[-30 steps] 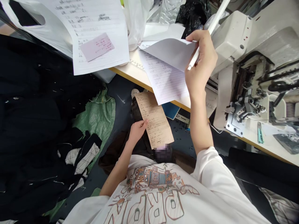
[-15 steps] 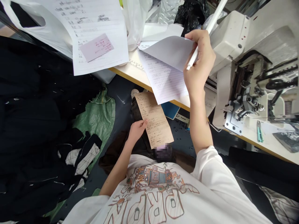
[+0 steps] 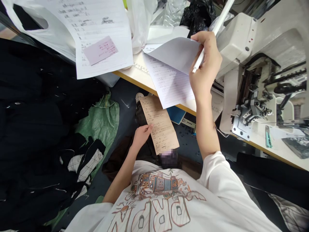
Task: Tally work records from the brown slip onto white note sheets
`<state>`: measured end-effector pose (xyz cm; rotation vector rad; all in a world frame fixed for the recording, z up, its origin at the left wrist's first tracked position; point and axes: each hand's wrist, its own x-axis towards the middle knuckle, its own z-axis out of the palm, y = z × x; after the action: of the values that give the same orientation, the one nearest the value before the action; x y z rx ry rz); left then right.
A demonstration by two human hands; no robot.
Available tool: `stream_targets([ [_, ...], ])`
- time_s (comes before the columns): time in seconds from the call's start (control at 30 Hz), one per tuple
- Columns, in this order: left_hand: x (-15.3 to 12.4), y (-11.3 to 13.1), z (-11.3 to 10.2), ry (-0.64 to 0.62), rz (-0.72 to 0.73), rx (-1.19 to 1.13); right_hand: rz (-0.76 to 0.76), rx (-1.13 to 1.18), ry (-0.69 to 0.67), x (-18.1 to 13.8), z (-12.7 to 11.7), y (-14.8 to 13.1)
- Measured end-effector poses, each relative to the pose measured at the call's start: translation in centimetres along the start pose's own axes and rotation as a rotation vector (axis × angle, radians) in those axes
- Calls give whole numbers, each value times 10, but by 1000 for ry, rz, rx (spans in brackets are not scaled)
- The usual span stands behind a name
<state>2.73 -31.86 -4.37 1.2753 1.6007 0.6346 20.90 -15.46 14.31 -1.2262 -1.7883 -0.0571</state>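
My left hand (image 3: 141, 135) pinches the left edge of a brown handwritten paper slip (image 3: 159, 124), holding it over my lap. Above the table edge, my right hand (image 3: 205, 69) is closed around a white pen (image 3: 212, 33). The same hand's fingers lift a page of a lined notebook (image 3: 170, 82), and that page (image 3: 177, 53) curls up over the written sheet beneath. The notebook lies on the edge of the sewing table (image 3: 135, 72).
A white industrial sewing machine (image 3: 260, 74) stands right of my right hand. Written sheets with a pink note (image 3: 100, 50) hang at the upper left. Dark fabric (image 3: 36, 129) and a green woven sack (image 3: 101, 120) lie on the floor at left. Plastic bags (image 3: 142, 19) sit at the table's back.
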Motion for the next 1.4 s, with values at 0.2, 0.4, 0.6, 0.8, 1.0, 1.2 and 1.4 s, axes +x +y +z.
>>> stream_targets([
  [0.2, -1, 1, -1, -3, -4, -4, -26, 10, 25, -1, 2, -1],
  [0.4, 0, 2, -1, -6, 0, -10, -9, 2, -7, 1, 0, -4],
  [0.6, 0, 0, 0, -2, 14, -18, -34, 27, 15, 0, 1, -4],
  [0.8, -3, -1, -2, 10, 26, -45, -8, 46, -79, -6, -4, -3],
  [1.0, -10, -8, -12, 54, 8, -94, -41, 25, -183, -22, -13, -6],
  [1.2, -15, -22, -24, 127, 25, -192, 23, 55, -357, -41, -15, -6],
  [1.4, -13, -30, -24, 110, 34, -379, 73, 35, -343, -47, 0, 1],
])
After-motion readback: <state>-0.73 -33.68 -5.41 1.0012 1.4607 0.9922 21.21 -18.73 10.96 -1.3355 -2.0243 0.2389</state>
